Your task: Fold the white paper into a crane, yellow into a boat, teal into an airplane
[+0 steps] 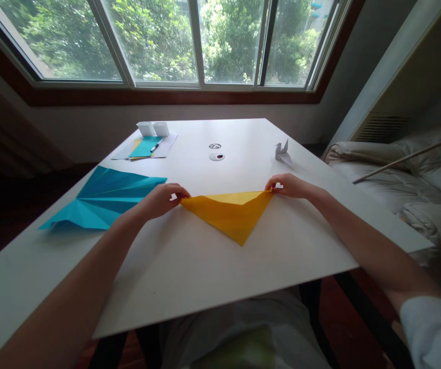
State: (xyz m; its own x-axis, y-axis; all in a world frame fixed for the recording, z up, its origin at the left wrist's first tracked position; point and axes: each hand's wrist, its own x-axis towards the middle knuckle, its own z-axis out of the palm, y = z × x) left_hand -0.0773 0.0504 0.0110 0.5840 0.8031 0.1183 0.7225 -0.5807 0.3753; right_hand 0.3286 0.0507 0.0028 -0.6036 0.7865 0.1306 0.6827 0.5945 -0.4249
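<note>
A yellow sheet of paper [231, 214], folded into a triangle with its tip toward me, lies in the middle of the white table [189, 266]. My left hand [162, 199] pinches its left corner. My right hand [288, 185] pinches its right corner. The top layer of the paper lifts slightly along the far edge between the two hands.
A large blue folded paper shape [105, 199] lies to the left of the yellow one. Farther back are blue and white sheets with a pen [146, 147], two small white boxes [153, 128], a white paper crane [282, 151] and two round table holes [216, 152]. A sofa [404, 174] stands at the right.
</note>
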